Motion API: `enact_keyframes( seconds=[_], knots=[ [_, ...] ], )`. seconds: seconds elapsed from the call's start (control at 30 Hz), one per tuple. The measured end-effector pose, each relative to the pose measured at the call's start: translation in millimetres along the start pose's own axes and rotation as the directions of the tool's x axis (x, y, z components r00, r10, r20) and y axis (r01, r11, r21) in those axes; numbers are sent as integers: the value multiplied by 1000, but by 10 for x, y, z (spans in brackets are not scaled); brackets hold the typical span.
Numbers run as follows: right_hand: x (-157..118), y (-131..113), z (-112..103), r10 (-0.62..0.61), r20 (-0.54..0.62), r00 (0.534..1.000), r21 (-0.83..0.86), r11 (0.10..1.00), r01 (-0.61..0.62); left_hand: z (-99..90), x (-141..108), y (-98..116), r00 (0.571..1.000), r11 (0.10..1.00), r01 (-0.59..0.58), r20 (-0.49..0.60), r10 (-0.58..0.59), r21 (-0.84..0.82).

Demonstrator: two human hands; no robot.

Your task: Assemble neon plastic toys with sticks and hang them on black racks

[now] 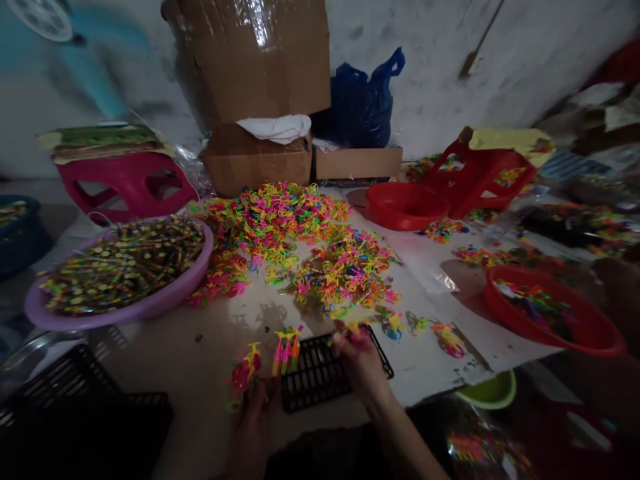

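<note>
A black slotted plastic tray (316, 375) lies at the table's front edge. Several small bright plastic pieces (287, 353), yellow, pink, green and orange, stand in a row at its left end. My left hand (256, 408), left of the tray, is closed around a bunch of similar coloured plastic pieces (244, 372). Over the right half of the tray, my right hand (364, 363) grips a few more pieces (358, 333), blurred by motion. Beyond the tray spreads a large heap of loose coloured plastic pieces (285, 217).
On the left stand a lilac basin (200, 270) full of striped sticks and black crates (85, 413). A pink stool (125, 180) and cardboard boxes (257, 163) are behind. At right are red basins (407, 207), a red stool (457, 173) and a co-worker's blurred arm (615, 287).
</note>
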State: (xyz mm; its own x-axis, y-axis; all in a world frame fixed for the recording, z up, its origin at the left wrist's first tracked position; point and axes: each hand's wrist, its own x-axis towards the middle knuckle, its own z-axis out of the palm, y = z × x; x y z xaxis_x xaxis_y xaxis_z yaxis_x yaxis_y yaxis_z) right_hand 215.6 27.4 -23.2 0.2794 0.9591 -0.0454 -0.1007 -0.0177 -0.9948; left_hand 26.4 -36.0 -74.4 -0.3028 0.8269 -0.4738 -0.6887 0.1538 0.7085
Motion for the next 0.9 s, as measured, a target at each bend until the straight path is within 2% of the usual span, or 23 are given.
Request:
enact_keyframes(
  seconds=[0.03,0.1,0.17,0.3,0.4,0.47,0.6,0.67,0.73,0.9],
  knots=[
    [-51,32,79,-24,64,998,-14,1000,25,30,-25,-10,1000,1000,1,-16,-1,-10],
    [-91,101,201,-89,194,977,-156,980,120,73,-64,-16,999,1000,12,-39,-13,-7],
    [-59,160,257,-146,288,946,-341,908,244,90,-82,-7,998,999,36,-41,-37,-16],
    [56,229,255,-201,368,908,-539,750,384,83,-71,4,995,994,79,-58,-83,-71],
    [83,264,243,-197,381,903,-561,727,395,79,-63,2,994,994,80,-73,-85,-70],
    [79,285,238,-187,369,910,-536,757,373,75,-62,4,995,995,77,-55,-80,-61],
    [79,294,223,-121,293,948,-464,849,252,32,-36,-1,994,993,111,2,-111,-36],
    [88,282,224,-99,307,946,-485,839,245,5,-17,-14,994,993,111,-4,-111,-27],
    [99,273,238,-125,360,924,-542,779,316,-2,-9,-25,995,994,101,-9,-102,-28],
    [116,302,310,-206,480,853,-695,504,513,95,-61,12,992,993,116,-45,-116,-20]
  ],
)
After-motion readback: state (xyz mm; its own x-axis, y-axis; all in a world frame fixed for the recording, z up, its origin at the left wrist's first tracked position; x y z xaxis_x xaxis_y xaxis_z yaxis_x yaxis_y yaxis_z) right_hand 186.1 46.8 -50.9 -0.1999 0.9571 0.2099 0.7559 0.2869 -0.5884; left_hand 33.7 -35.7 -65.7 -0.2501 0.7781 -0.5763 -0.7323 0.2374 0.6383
